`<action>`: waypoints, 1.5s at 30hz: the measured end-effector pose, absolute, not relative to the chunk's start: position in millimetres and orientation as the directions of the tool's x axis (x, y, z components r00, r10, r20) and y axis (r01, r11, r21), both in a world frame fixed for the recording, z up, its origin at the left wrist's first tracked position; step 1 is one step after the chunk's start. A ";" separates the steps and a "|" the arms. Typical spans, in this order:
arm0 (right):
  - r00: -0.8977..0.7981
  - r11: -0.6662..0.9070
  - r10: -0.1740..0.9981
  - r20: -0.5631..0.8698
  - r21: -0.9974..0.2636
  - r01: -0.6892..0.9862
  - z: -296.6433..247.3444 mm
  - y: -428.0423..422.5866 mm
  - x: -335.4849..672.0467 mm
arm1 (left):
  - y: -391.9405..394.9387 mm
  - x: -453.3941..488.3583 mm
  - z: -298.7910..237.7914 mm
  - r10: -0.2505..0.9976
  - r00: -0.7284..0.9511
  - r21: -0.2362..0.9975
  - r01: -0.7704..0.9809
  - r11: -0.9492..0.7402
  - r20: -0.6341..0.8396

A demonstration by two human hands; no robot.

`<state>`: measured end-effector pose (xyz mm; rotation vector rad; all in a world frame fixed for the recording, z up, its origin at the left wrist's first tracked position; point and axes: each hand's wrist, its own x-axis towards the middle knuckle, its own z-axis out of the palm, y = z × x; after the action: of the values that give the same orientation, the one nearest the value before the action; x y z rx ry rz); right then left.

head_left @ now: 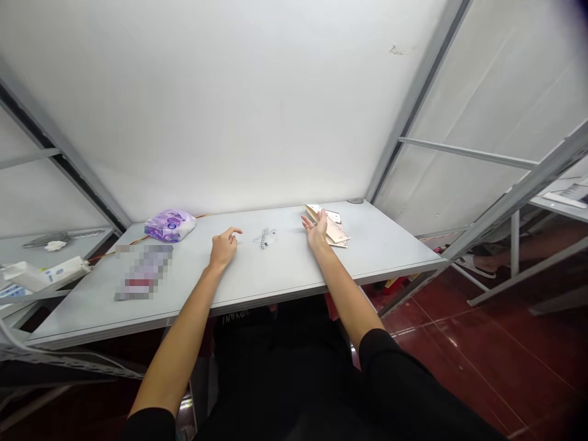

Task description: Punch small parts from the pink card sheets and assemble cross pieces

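My left hand [224,247] is over the grey table, its index finger pointing right and the other fingers loosely bent, holding nothing. Just to its right lie clear plastic rulers [265,239] with black markings; one looks like a set square, overlapping another piece. My right hand [316,231] is open with the palm turned up and the fingers spread. It overlaps the left side of a cream notebook [339,231] whose cover or pages are partly lifted. Whether the hand touches the notebook I cannot tell.
A purple tissue pack [169,225] sits at the back left, near a blurred-out flat object [144,272]. A dark grey flat item [355,201] lies at the back right corner. White boxes [55,272] stand on the left neighbouring table. Metal frame posts [413,104] flank the table.
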<state>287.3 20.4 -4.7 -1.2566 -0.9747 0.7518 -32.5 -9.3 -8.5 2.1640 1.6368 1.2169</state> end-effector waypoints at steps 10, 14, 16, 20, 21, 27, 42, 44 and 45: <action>0.084 0.284 0.952 0.293 -0.953 0.107 -5.5 -0.1 236.0 | -17.7 -25.8 0.0 0.798 0.071 0.460 0.785 -0.414 0.598; -0.169 0.328 0.939 0.299 -0.926 0.184 -1.7 2.9 199.7 | -18.0 -25.9 1.0 0.762 0.153 0.391 0.785 -0.481 0.629; -0.249 0.369 0.916 0.314 -0.903 0.221 1.0 6.7 182.4 | -15.4 -26.9 -2.1 0.788 0.232 0.393 0.766 -0.510 0.570; -0.323 0.445 0.877 0.354 -0.853 0.273 3.4 9.9 168.1 | -9.3 -29.1 -8.7 0.841 0.263 0.399 0.787 -0.470 0.473; -0.325 0.453 0.876 0.357 -0.841 0.296 3.3 9.5 171.3 | -8.2 -29.8 -9.2 0.846 0.243 0.397 0.799 -0.452 0.475; -0.224 0.434 0.894 0.388 -0.625 0.649 2.4 4.5 232.2 | -5.4 -35.3 -5.8 0.879 0.056 0.503 0.802 -0.322 0.473; -0.462 0.516 0.855 0.234 -0.313 0.797 -9.6 1.6 242.0 | 0.9 -39.9 -9.6 0.938 -0.002 0.638 0.733 -0.235 0.348; -0.482 0.553 0.829 0.284 -0.285 0.783 -11.5 0.6 238.8 | -0.7 -39.1 -6.4 0.934 -0.053 0.702 0.674 -0.228 0.354; -0.489 0.570 0.815 0.312 -0.271 0.776 -12.4 0.2 237.1 | -1.4 -39.0 -4.4 0.928 -0.105 0.748 0.626 -0.219 0.359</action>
<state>237.1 0.2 -12.4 -1.2859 -2.4000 0.1304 -39.0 -1.4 -4.4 1.8347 1.7047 1.2416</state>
